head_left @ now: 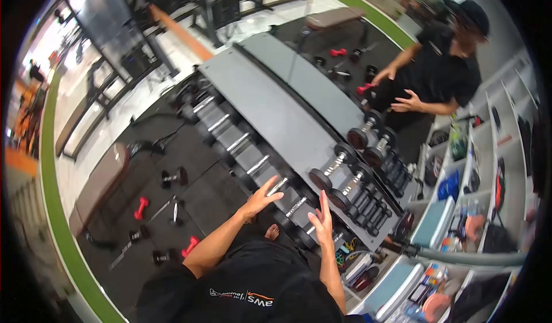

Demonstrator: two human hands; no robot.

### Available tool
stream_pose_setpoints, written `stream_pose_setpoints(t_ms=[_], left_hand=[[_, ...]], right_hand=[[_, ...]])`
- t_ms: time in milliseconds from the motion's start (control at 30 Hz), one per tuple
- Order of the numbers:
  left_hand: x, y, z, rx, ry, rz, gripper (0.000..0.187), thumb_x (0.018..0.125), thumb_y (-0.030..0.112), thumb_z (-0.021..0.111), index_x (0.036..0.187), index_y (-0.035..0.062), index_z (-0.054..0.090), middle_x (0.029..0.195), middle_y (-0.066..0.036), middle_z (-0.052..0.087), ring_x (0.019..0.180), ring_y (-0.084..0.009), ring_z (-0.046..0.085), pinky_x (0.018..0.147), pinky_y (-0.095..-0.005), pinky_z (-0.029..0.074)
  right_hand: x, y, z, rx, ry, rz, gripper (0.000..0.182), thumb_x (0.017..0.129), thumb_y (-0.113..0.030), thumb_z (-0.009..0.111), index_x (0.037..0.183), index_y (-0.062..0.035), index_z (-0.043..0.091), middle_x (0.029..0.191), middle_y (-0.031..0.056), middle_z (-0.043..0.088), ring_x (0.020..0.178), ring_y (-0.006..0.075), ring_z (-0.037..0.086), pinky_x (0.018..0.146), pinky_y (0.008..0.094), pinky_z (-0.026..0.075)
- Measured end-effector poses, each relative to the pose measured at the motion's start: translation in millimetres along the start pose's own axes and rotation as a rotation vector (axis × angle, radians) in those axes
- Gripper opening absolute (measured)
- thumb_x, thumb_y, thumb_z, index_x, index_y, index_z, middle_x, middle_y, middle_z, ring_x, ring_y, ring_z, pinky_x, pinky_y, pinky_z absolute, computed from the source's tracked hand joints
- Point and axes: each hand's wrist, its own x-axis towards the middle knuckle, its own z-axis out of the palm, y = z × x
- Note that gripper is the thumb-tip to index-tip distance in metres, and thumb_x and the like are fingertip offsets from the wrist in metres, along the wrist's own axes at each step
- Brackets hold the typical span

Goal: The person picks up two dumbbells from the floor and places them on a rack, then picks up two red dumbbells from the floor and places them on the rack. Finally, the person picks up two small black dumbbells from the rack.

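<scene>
Above rack [270, 110]: dumbbell [294, 207] between spread fingers [270, 186]; untouched

Co-worker [443, 70], shelves [506, 167], red dumbbells [141, 208]

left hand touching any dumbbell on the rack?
Apart. The head view shows the left hand open with fingers spread, raised in front of the dumbbell rack; the nearest dumbbell lies past its fingertips with a visible gap.

The dumbbell rack [276, 101] is flat grey, and the dumbbells [336, 167] on it have black heads with chrome handles. On the black floor mat [201, 196] lie small red dumbbells [141, 207], beside a green strip [54, 208] of flooring. The person's black shirt [247, 294] bears a white and orange logo.
</scene>
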Motion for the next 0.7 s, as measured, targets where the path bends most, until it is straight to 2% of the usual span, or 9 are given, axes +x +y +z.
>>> stream_pose_setpoints(t_ms=[100, 167, 233, 367, 467, 633, 700], left_hand=[[-36.8, -10.7, -3.5, 0.032, 0.110, 0.030, 0.086, 0.086, 0.050, 0.068, 0.155, 0.0187, 0.027, 0.157, -0.015, 0.033, 0.146, -0.0335, 0.026, 0.119, -0.0418, 0.021], [-52.2, -48.3, -6.9, 0.067, 0.181, 0.086, 0.086, 0.086, 0.050, 0.068, 0.155, 0.0170, 0.028, 0.155, -0.013, 0.036, 0.147, -0.0324, 0.024, 0.117, -0.0416, 0.024], [-83.4, -45.4, -8.0, 0.025, 0.239, 0.079, 0.086, 0.087, 0.050, 0.067, 0.155, 0.0157, 0.027, 0.156, -0.013, 0.034, 0.148, -0.0303, 0.021, 0.116, -0.0420, 0.024], [-136.2, -30.2, -16.6, -0.082, 0.343, 0.097, 0.090, 0.088, 0.048, 0.067, 0.156, 0.0127, 0.022, 0.160, -0.013, 0.025, 0.149, -0.0281, 0.018, 0.117, -0.0433, 0.022], [-158.8, -40.3, -25.8, -0.129, 0.421, 0.142, 0.093, 0.088, 0.048, 0.068, 0.157, 0.0104, 0.018, 0.162, -0.013, 0.019, 0.149, -0.0278, 0.017, 0.117, -0.0431, 0.021], [-185.9, -51.3, -44.1, -0.149, 0.502, 0.215, 0.090, 0.091, 0.041, 0.065, 0.158, 0.0096, 0.012, 0.164, -0.012, 0.012, 0.151, -0.0291, 0.013, 0.119, -0.0464, 0.018], [-200.5, -49.3, -59.0, -0.130, 0.561, 0.255, 0.090, 0.091, 0.040, 0.065, 0.158, 0.0100, 0.012, 0.164, -0.012, 0.012, 0.151, -0.0288, 0.013, 0.119, -0.0465, 0.018]], right_hand=[[-3.1, -9.3, 15.1, 0.033, -0.164, 0.004, 0.094, 0.080, -0.028, 0.068, 0.158, -0.0113, 0.018, 0.164, 0.0078, 0.018, 0.150, 0.0272, 0.017, 0.117, 0.0519, 0.017], [-5.2, -12.7, 29.8, 0.039, -0.270, -0.028, 0.095, 0.080, -0.028, 0.068, 0.158, -0.0115, 0.016, 0.164, 0.0081, 0.017, 0.150, 0.0280, 0.016, 0.118, 0.0496, 0.014], [-8.5, -17.7, 46.1, 0.003, -0.368, -0.037, 0.094, 0.081, -0.027, 0.067, 0.158, -0.0097, 0.015, 0.164, 0.0108, 0.016, 0.151, 0.0282, 0.013, 0.119, 0.0484, 0.012], [-6.9, -16.6, 78.9, -0.099, -0.577, -0.114, 0.095, 0.080, -0.028, 0.065, 0.158, -0.0119, 0.013, 0.165, 0.0083, 0.011, 0.152, 0.0264, 0.006, 0.119, 0.0521, 0.009], [-8.7, -21.2, 104.4, -0.068, -0.639, -0.124, 0.091, 0.083, -0.025, 0.068, 0.157, -0.0062, 0.018, 0.163, 0.0121, 0.016, 0.151, 0.0269, 0.011, 0.120, 0.0434, 0.012], [-6.8, -31.9, 150.2, -0.134, -0.825, -0.087, 0.095, 0.083, -0.026, 0.068, 0.158, -0.0129, 0.014, 0.165, 0.0059, 0.012, 0.152, 0.0251, 0.010, 0.119, 0.0485, 0.010], [-6.1, -35.6, 174.3, -0.173, -0.891, -0.101, 0.096, 0.081, -0.028, 0.068, 0.158, -0.0120, 0.013, 0.165, 0.0083, 0.010, 0.152, 0.0266, 0.006, 0.119, 0.0509, 0.010]])
